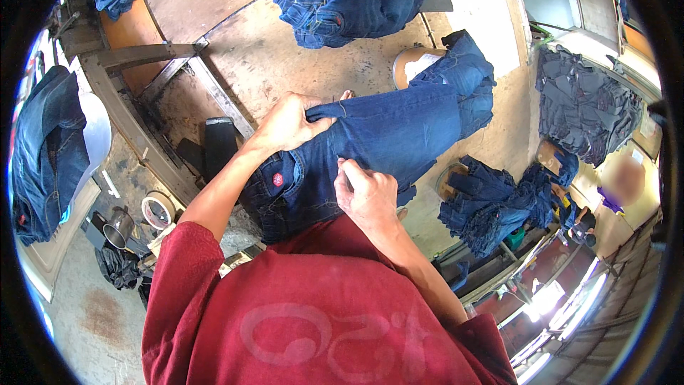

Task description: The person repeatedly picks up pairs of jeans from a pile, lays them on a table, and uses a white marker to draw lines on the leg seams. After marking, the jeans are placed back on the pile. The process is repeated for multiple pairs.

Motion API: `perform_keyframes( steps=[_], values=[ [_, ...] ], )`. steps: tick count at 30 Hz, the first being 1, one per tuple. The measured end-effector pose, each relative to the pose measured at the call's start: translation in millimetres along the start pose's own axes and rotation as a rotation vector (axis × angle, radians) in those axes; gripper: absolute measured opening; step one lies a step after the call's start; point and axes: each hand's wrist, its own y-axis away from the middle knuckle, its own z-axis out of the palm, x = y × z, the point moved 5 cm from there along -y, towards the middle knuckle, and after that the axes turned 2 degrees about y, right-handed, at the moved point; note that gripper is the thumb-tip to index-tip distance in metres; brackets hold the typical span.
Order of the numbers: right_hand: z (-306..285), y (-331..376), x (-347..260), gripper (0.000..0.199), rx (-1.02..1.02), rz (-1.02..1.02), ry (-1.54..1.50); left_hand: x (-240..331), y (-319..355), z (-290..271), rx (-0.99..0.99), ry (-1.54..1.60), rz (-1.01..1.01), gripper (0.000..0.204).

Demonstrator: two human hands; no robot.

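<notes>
Hands grip dark blue jeans [385, 135] held before the red shirt [313, 314]: left hand [288, 122] clenched on the upper edge, right hand [365, 192] pinching fabric nearer the waist.

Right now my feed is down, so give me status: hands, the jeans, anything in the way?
Left hand gripping the jeans at the top edge. Right hand pinching the denim nearer the body. Nothing between hands; more jeans piles off right.

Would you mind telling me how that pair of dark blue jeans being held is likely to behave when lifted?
The jeans look floppy: the far end droops past both hands, left hand and right hand. Thick denim probably feels fairly heavy. The rough weave is unlikely to slip.
</notes>
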Motion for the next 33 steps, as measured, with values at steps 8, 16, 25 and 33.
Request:
perform_keyframes(
  steps=[8, 16, 25, 33],
  values=[
    [0, -2, -4, 0.01, 0.049, -0.017, 0.049, 7, 2, -2, -0.004, -0.048, 0.014, 0.022],
    [-2, -2, -3, 0.011, 0.133, -0.005, -0.032, 3, 1, -1, -0.067, -0.08, -0.043, 0.019],
    [-3, -1, -2, 0.009, 0.146, 0.028, -0.104, 3, 1, -1, -0.064, -0.05, -0.055, 0.023],
    [2, -1, 2, 0.009, 0.057, 0.029, 0.002, -2, 0, 1, 0.018, -0.035, -0.019, 0.022]
  ],
)
